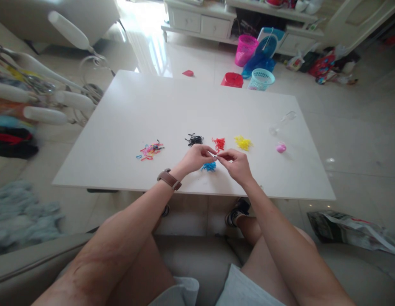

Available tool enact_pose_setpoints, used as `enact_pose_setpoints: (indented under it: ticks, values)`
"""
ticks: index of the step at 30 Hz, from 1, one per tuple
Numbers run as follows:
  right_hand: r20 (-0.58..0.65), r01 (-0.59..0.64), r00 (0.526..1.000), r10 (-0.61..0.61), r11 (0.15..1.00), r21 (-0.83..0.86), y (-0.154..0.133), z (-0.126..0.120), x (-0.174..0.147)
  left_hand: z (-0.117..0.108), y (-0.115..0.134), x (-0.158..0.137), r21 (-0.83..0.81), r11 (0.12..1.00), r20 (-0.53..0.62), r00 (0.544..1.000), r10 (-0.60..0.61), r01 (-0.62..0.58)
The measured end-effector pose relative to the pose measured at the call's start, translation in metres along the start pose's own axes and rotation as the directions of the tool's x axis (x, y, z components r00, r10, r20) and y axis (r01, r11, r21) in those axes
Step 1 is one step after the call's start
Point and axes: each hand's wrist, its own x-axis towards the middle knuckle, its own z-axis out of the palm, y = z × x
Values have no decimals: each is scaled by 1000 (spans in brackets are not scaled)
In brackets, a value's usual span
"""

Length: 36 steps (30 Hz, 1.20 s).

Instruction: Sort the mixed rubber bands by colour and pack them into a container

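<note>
My left hand [197, 158], below a brown wristwatch [169, 179], pinches one side of a small black rubber band [215, 157]. My right hand [238, 165] pinches the other side, so the fingertips of both hands almost meet. Directly beneath them lies a pile of blue rubber bands [209, 167], partly covered by the left hand. Just beyond the fingers are a pile of red rubber bands [219, 143] and a pile of black rubber bands [195, 139]. Yellow rubber bands [243, 143] are heaped to the right. A mixed-colour pile [151, 149] sits off to the left.
All the piles rest on a white table [152, 102]. Toward its right side are a pink lump [281, 147] and a clear transparent object [282, 123]. A white lamp [69, 32] reaches in at the left. Baskets [261, 78] stand on the floor beyond the far edge.
</note>
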Motion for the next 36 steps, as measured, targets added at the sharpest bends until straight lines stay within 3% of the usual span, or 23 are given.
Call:
enact_pose_setpoints:
  ticks: [8, 11, 13, 15, 17, 19, 21, 24, 27, 31, 36]
  values:
    - [-40, -38, 998, 39, 999, 21, -1, 3, 0, -3, 3, 2, 51, 999, -45, 999, 19, -17]
    - [-82, -30, 996, 30, 1000, 7, -1, 3, 0, -15, -1, 7, 47, 997, -167, 985, -45, 54]
    - [-89, -22, 996, 23, 1000, 3, -1, 3, 0, -27, -6, 13, 27, 994, -311, 946, -91, 104]
    - [-81, -12, 997, 12, 1000, -2, -1, 3, 0, -39, -12, 19, -31, 988, -456, 877, -149, 152]
    - [-72, 1, 997, -2, 1000, -5, -1, 2, -1, -47, -19, 25, -113, 980, -530, 825, -198, 163]
    - [-65, 18, 998, -18, 1000, -8, -1, 1, -1, -52, -25, 29, -187, 971, -550, 804, -228, 148]
    - [-61, 32, 998, -33, 999, -14, -2, 0, -1, -53, -29, 33, -191, 972, -554, 803, -222, 136]
    - [-54, 49, 997, -50, 999, -23, -3, -2, -2, -51, -32, 36, -50, 981, -550, 815, -184, 187]
    - [-36, 62, 997, -63, 998, -32, -4, -4, -2, -48, -33, 38, 93, 965, -503, 848, -166, 244]
    - [-14, 70, 997, -71, 996, -52, -5, -5, -2, -45, -32, 40, 168, 953, -439, 885, -156, 251]
    - [4, 77, 997, -76, 994, -74, -2, -6, -3, -55, -27, 34, 310, 906, -423, 895, -139, 288]
